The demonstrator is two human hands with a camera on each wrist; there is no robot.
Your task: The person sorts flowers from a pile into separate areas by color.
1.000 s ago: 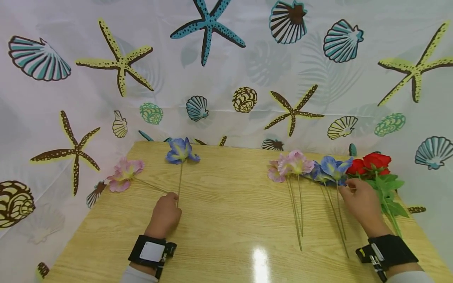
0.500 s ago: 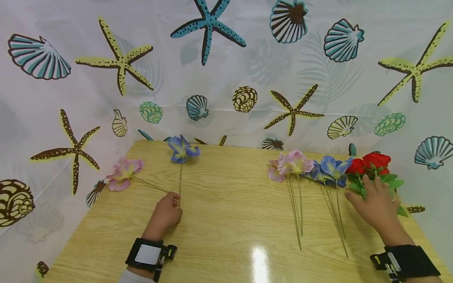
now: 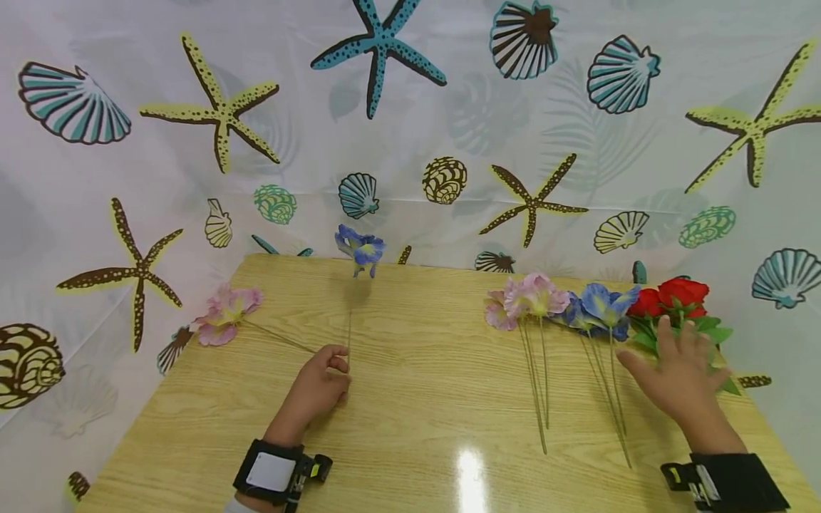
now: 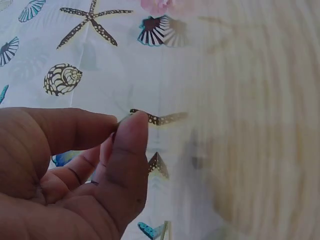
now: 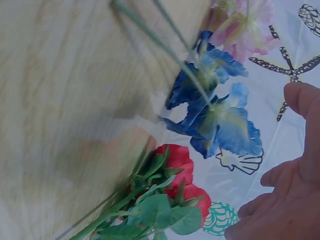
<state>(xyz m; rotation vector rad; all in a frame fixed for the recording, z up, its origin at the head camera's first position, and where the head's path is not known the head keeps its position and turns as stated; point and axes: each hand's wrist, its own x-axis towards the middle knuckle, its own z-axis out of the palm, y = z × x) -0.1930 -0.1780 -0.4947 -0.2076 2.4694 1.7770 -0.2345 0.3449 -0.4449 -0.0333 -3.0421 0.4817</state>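
Observation:
In the head view, my left hand (image 3: 321,385) pinches the thin stem of a blue artificial flower (image 3: 362,249) between thumb and fingers. Its bloom stands up near the table's back edge, a shadow below it. A pink flower (image 3: 227,313) lies to the left, its stem running toward that hand. At the right, my right hand (image 3: 683,374) spreads its fingers over the green leaves of the red roses (image 3: 683,291). Blue flowers (image 5: 220,120) lie beside the roses in the right wrist view. The left wrist view shows the left hand (image 4: 100,165) pinching close up.
Pink flowers (image 3: 535,296) lie left of the blue pair, stems toward the front. All rest on a wooden table (image 3: 417,399). A white cloth (image 3: 410,128) printed with starfish and shells hangs behind it and at both sides.
My left hand has moved right, and the blue flower has risen and shifted right with it. The right hand has left the blue flowers and moved right over the roses, its fingers spreading.

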